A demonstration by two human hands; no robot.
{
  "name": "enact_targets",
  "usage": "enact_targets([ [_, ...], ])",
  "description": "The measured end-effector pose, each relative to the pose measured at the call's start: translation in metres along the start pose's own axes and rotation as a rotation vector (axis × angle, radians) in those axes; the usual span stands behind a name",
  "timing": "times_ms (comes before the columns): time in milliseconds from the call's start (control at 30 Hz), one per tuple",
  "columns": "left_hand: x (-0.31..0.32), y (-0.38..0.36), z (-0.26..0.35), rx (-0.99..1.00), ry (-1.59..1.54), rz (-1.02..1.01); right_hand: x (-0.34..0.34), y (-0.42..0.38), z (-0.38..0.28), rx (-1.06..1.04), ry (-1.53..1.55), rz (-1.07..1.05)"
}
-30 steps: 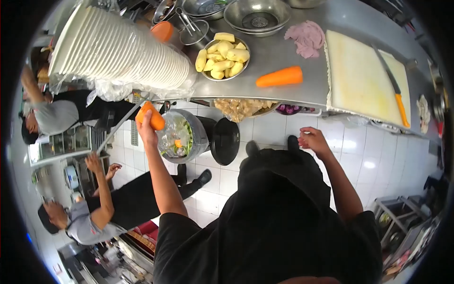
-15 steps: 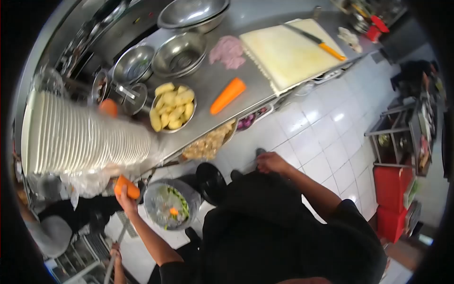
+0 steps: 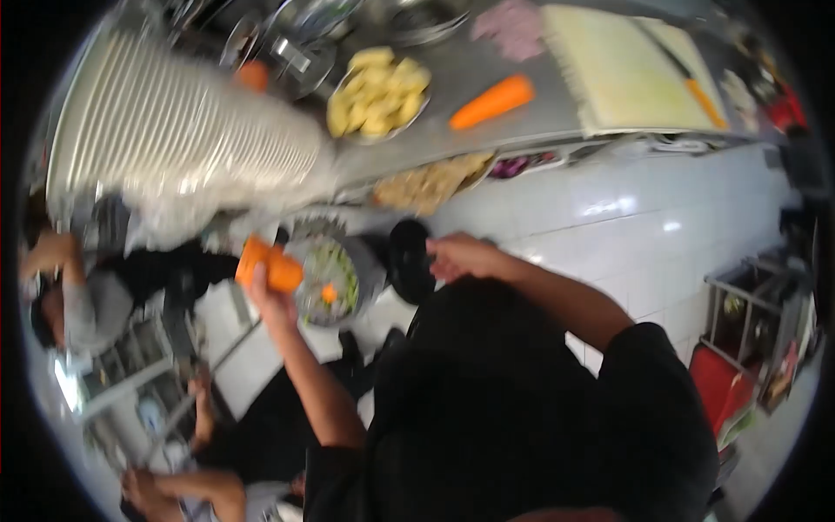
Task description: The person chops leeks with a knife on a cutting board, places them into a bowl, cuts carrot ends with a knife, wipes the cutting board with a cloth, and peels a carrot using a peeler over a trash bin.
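A carrot piece (image 3: 283,271), thick and orange, is held up in the left hand (image 3: 272,303), whose fingers are clasped about its lower side; in the head view it overlaps the near rim of a grey bin (image 3: 374,280), and its height above that bin cannot be judged. Over the last second the right hand (image 3: 467,257) has come in from well out to the side to a place before the body, while the carrot has stayed in the left; the two hands are thus closer, yet the left alone bears the piece. Pose: the left arm reaches forward with the forearm slanting up to the carrot; the right elbow is bent, its forearm crossing inward, the fingers loosely curled near a black round object (image 3: 410,263). Blur leaves it uncertain whether those fingers enclose anything. Inside the bin lie green scraps (image 3: 348,283) and an orange scrap (image 3: 329,293). Farther out, on the metal counter (image 3: 552,104), rest a second carrot (image 3: 493,102), peeled vegetables (image 3: 383,91) in a bowl, and a knife (image 3: 703,100) upon a cutting board (image 3: 609,74).
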State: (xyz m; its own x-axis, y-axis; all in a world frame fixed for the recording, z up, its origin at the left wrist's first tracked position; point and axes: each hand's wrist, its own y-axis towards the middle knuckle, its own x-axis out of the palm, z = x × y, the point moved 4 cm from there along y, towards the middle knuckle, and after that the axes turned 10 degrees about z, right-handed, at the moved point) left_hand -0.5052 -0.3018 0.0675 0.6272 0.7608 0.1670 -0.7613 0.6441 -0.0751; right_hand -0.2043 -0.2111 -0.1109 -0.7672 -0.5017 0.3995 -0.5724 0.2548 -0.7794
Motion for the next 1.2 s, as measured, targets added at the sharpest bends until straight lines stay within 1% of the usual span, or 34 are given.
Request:
enact_targets([
  [67,0.018,-0.019,0.009,0.032,-0.033,0.011,0.041,0.006,-0.011,0.135,-0.002,-0.149],
  [100,0.036,-0.032,0.018,0.01,-0.058,-0.047,0.058,0.01,-0.016,0.217,0.039,-0.223],
  [133,0.044,-0.04,0.021,0.018,-0.117,0.007,0.074,0.011,-0.018,0.3,0.085,-0.282],
  [233,0.055,-0.055,0.025,0.053,-0.106,-0.034,0.102,0.009,-0.029,0.41,0.173,-0.301],
  [333,0.072,-0.065,0.037,0.068,-0.088,-0.104,0.114,0.008,-0.036,0.398,0.318,-0.327],
  [367,0.074,-0.068,0.039,0.083,-0.077,-0.128,0.114,0.009,-0.039,0.412,0.386,-0.31],
  [467,0.078,-0.077,0.045,0.085,-0.032,-0.19,0.117,0.032,-0.043,0.299,0.515,-0.239],
  [500,0.077,-0.078,0.046,0.091,-0.023,-0.214,0.117,0.037,-0.047,0.316,0.56,-0.231],
  [633,0.074,-0.074,0.044,0.104,0.007,-0.303,0.122,0.054,-0.06,0.276,0.576,-0.231],
  [700,0.072,-0.069,0.042,0.095,-0.029,-0.344,0.125,0.058,-0.069,0.263,0.604,-0.224],
  [767,0.072,-0.067,0.038,0.059,-0.074,-0.381,0.127,0.054,-0.073,0.261,0.664,-0.175],
  [867,0.074,-0.066,0.041,0.002,-0.153,-0.426,0.134,0.06,-0.074,0.214,0.672,-0.243],
  [900,0.076,-0.066,0.041,-0.024,-0.18,-0.447,0.135,0.057,-0.074,0.193,0.686,-0.213],
  [1000,0.068,-0.066,0.041,-0.084,-0.223,-0.451,0.134,0.063,-0.072,0.037,0.728,-0.191],
  [1033,0.068,-0.066,0.038,-0.114,-0.244,-0.459,0.132,0.071,-0.068,0.161,0.822,-0.135],
  [1067,0.063,-0.063,0.036,-0.152,-0.247,-0.465,0.129,0.076,-0.065,0.199,0.837,-0.147],
  [1100,0.062,-0.062,0.034,-0.187,-0.255,-0.466,0.127,0.07,-0.065,0.157,0.847,-0.109],
  [1133,0.064,-0.059,0.035,-0.216,-0.255,-0.506,0.125,0.08,-0.065,0.071,0.773,-0.164],
  [1167,0.064,-0.057,0.034,-0.191,-0.244,-0.523,0.123,0.084,-0.065,0.058,0.816,-0.153],
  [1200,0.068,-0.058,0.037,-0.18,-0.231,-0.525,0.117,0.089,-0.063,0.027,0.827,-0.193],
])
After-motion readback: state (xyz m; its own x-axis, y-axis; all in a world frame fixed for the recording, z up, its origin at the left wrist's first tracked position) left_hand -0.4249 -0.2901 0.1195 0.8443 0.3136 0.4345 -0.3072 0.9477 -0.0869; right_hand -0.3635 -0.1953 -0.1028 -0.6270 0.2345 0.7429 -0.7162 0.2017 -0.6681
